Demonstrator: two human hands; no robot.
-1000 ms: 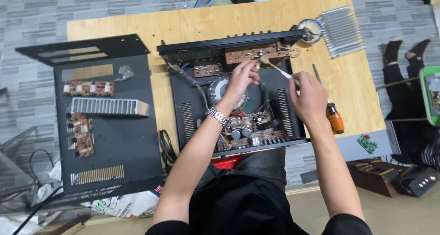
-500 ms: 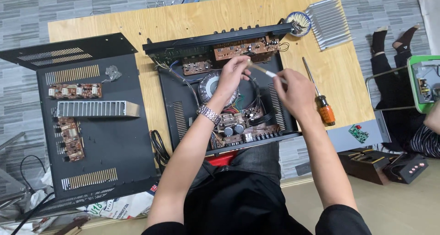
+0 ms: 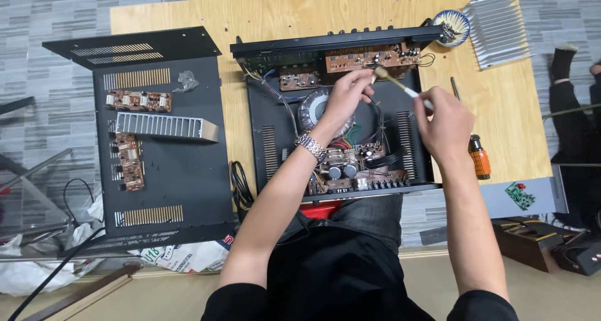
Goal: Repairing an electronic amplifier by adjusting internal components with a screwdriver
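Small brush (image 3: 400, 87) over rear of open amplifier chassis (image 3: 338, 114), right hand (image 3: 446, 125) closed on its handle, left hand (image 3: 347, 95) pinching near bristle tip, round transformer (image 3: 313, 108) inside chassis under left hand, orange-handled screwdriver (image 3: 477, 152) right of chassis, detached black cover (image 3: 156, 133) left of chassis on wooden worktop (image 3: 282, 14)

Left of centre: black metal cover panel (image 3: 169, 164) bearing small brown circuit boards (image 3: 138, 100) and ribbed silver heat sink (image 3: 164, 125). Upper right: larger finned heat sink (image 3: 496, 28) beside patterned bowl (image 3: 452, 28). Right edge of wooden board (image 3: 501, 108): orange-handled screwdriver (image 3: 478, 155). Lower right: small green circuit board (image 3: 519, 196).
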